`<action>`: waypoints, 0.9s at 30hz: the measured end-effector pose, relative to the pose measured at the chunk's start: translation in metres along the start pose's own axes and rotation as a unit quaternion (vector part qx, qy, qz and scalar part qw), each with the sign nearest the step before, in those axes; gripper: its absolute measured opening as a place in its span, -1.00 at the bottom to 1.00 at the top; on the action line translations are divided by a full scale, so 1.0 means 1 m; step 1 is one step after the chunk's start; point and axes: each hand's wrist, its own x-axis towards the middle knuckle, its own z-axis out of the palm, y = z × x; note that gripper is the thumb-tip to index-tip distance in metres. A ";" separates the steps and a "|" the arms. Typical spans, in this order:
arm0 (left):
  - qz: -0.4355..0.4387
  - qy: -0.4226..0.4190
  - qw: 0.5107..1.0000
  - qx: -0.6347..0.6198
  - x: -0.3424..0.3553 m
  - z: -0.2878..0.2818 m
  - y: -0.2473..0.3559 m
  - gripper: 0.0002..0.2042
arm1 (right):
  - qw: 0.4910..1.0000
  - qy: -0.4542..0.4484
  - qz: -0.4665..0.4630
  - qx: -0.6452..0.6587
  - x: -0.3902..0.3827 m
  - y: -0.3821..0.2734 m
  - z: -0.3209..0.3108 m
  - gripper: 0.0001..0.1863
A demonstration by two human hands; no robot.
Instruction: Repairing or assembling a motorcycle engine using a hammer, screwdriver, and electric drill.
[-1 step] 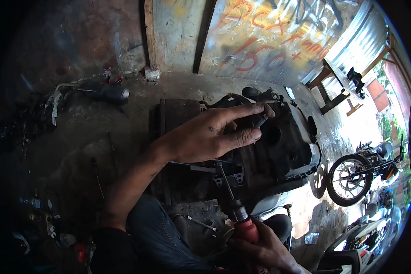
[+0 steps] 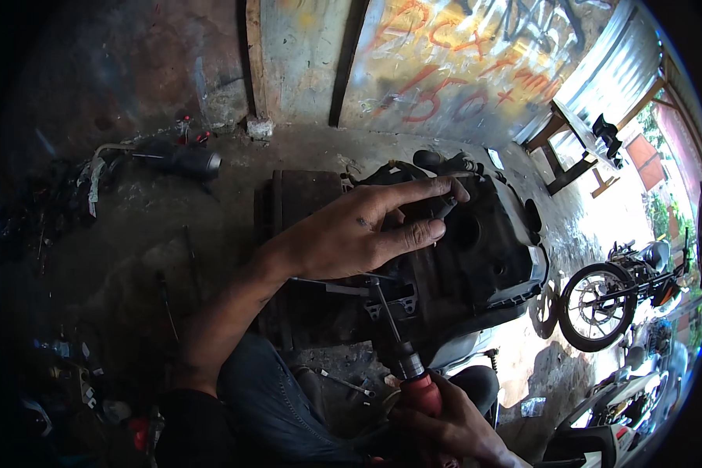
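My left hand (image 2: 343, 234) reaches over a bulky dark vehicle assembly (image 2: 483, 257) on the floor. Its thumb and fingers pinch a small dark cylindrical piece (image 2: 446, 207) above a round opening in the black housing. Lower right, my right hand (image 2: 452, 421) grips a red power driver (image 2: 421, 394) with a metal nose. A long straight metal shaft (image 2: 386, 310) runs from the driver up to the assembly, beside a metal bracket (image 2: 404, 306). Shadow below my left hand hides what the shaft's tip touches.
A wrench-like tool (image 2: 347, 384) lies by my leg. A dark canister-shaped part (image 2: 181, 159) sits far left near the wall. To the right stand a motorcycle (image 2: 600, 304) and a wooden bench (image 2: 573, 160). Dim loose parts (image 2: 74, 382) lie lower left.
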 end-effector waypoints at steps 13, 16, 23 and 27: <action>0.036 0.016 0.999 0.000 -0.001 0.000 -0.006 -0.55 | 0.997 0.029 -0.022 -0.069 0.001 0.006 0.002 -0.36; 0.050 0.022 0.998 0.024 -0.001 -0.001 -0.007 -0.54 | 0.998 0.032 -0.032 -0.052 0.001 0.007 0.002 -0.39; 0.021 0.027 0.999 -0.008 -0.001 0.000 -0.002 -0.54 | 0.988 0.079 -0.033 -0.129 0.001 0.009 0.009 -0.42; 0.028 0.034 0.999 0.004 0.000 0.001 -0.003 -0.55 | 0.982 0.094 -0.044 -0.158 0.002 0.009 0.013 -0.43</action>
